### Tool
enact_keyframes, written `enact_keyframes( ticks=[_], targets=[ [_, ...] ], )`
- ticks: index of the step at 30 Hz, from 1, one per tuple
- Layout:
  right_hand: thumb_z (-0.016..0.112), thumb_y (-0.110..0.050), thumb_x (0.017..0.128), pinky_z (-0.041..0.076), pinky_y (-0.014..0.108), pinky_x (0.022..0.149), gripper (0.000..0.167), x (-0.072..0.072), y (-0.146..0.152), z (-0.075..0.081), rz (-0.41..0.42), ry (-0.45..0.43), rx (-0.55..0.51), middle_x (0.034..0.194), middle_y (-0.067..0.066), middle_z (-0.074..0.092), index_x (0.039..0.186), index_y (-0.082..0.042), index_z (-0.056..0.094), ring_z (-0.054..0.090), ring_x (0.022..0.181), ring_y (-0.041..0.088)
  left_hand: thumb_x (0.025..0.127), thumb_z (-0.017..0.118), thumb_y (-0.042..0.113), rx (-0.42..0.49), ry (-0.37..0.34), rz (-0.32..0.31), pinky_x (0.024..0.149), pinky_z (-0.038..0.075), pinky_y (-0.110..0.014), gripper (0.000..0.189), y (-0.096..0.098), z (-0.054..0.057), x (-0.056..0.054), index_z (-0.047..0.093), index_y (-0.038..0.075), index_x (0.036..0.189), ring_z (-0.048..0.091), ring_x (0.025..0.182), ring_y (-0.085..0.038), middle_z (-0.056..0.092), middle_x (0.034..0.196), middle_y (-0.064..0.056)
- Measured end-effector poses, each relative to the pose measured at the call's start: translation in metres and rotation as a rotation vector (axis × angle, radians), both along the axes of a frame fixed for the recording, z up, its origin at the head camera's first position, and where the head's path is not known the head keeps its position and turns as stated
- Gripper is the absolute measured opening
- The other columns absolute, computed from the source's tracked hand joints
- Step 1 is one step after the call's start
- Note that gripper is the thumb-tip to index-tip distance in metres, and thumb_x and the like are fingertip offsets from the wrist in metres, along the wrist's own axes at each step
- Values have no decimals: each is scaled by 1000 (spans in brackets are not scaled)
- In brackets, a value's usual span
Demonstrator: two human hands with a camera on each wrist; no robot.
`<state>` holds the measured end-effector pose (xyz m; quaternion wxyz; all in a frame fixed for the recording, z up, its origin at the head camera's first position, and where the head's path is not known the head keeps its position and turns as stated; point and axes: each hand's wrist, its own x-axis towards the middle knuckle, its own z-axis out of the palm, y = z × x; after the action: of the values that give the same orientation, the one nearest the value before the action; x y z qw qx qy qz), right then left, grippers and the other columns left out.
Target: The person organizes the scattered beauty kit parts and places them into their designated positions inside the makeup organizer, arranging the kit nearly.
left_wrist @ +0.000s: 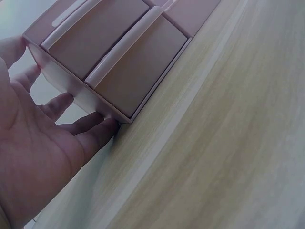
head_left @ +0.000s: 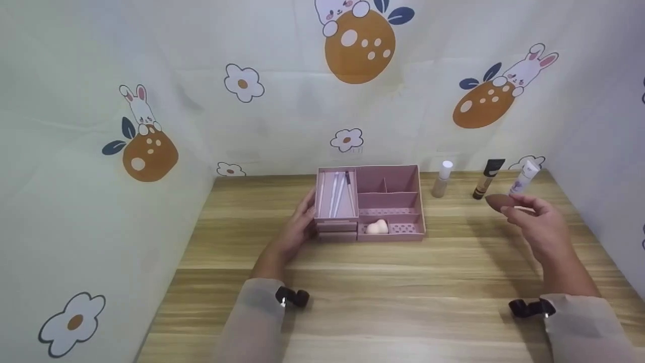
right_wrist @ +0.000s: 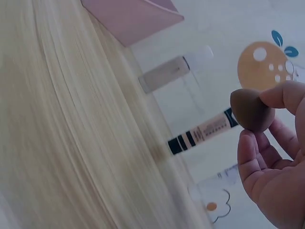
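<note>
In the head view a pink desktop organizer stands on the wooden table. My left hand rests against its left side; in the left wrist view the fingers touch the side wall beside two drawers. A brown teardrop makeup sponge is pinched between the thumb and fingers of my right hand, held above the table at the right. A pale makeup sponge lies in a front compartment of the organizer. Several thin sticks or brushes lie in its top left tray.
Right of the organizer stand a clear bottle with white cap, a black-and-tan tube and a white tube, close to the back wall. Patterned cloth hangs behind and along both sides of the table.
</note>
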<state>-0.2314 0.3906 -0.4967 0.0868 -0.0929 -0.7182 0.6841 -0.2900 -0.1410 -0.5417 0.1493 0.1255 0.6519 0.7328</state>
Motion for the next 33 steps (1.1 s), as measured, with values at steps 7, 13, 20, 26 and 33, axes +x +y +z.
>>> enact_keyframes(
  ticks=[7, 13, 20, 26, 33],
  targets=[
    [81, -10, 96, 58, 12, 75, 27, 0, -26, 4, 41, 1, 101, 105, -21, 70, 121, -16, 74, 71, 89, -6, 115, 44, 41, -12, -4, 0, 132, 31, -55, 58, -1, 0, 0, 24, 42, 170, 29, 164, -36, 17, 181, 0],
    [80, -16, 97, 60, 13, 82, 37, -2, -50, 3, 116, 2, 230, 110, -22, 69, 131, -8, 70, 72, 97, -6, 115, 44, 40, -3, -20, 5, 133, 30, -55, 57, -2, -3, -1, 26, 44, 169, 29, 164, -35, 16, 181, 1],
    [80, -12, 96, 63, 17, 83, 46, -5, -75, -2, 197, 29, 237, 110, -18, 71, 137, 3, 64, 74, 100, 0, 115, 43, 41, 7, -10, -11, 134, 28, -55, 60, -1, -4, -2, 20, 41, 171, 24, 166, -35, 13, 181, -1],
    [82, -12, 94, 63, 19, 87, 50, -9, -93, 0, 255, -2, 243, 113, -9, 74, 137, 4, 64, 74, 102, 2, 115, 45, 42, 2, -19, -6, 135, 25, -55, 61, -1, -4, -2, 21, 40, 171, 23, 166, -36, 12, 182, -1],
    [84, -14, 92, 63, 19, 87, 48, -15, -113, -2, 295, -4, 299, 128, 6, 69, 136, 0, 68, 73, 102, 2, 114, 46, 44, -18, -21, 8, 133, 28, -57, 62, -2, -3, -2, 21, 42, 170, 25, 165, -39, 14, 182, -1]
  ],
)
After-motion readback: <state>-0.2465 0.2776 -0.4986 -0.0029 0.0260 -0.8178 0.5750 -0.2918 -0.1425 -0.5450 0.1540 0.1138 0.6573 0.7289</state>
